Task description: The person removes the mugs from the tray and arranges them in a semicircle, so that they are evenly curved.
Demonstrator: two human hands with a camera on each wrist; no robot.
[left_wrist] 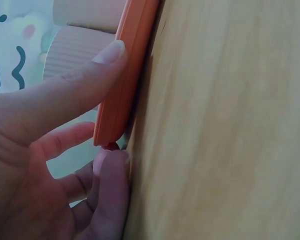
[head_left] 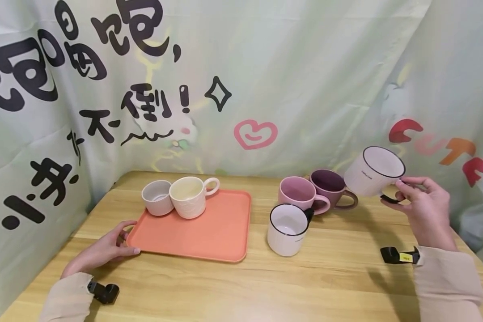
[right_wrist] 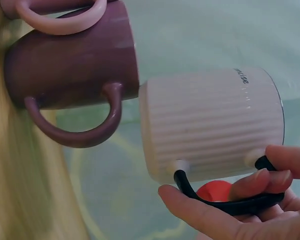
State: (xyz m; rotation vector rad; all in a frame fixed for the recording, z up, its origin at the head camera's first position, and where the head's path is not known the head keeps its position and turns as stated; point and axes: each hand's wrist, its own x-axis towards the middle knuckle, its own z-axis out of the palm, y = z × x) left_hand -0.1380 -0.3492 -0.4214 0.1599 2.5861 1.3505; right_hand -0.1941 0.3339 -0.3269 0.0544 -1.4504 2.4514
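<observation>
Above the far right of the wooden table [head_left: 225, 286], the right hand [head_left: 424, 210] holds a white ribbed mug with a black rim [head_left: 373, 171] clear of the surface, thumb and fingers [right_wrist: 262, 181] pinching its thin black handle [right_wrist: 230, 202]. The mug is tilted, its mouth turned up and towards the near side, its long axis leaning away to the left of the hand. Its base hangs just beside the dark purple mug [head_left: 332, 188]; the right wrist view shows them very close, though whether they touch is unclear.

Left of that purple mug stands a pink mug [head_left: 299, 193], and nearer, a second white black-rimmed mug [head_left: 286, 229], all smooth glazed ceramic.

The orange tray [head_left: 221, 228], a matte rounded-corner rectangle, lies well apart to the left of the lifted mug, with its right half bare. A pale grey cup [head_left: 157, 197] and a cream mug [head_left: 190, 196] stand touching in its far left corner.

The left hand [head_left: 104, 250] rests at the tray's near left corner, fingers [left_wrist: 77, 85] loosely spread, the top one lying along the raised rim and a lower fingertip against the table beneath the corner.
</observation>
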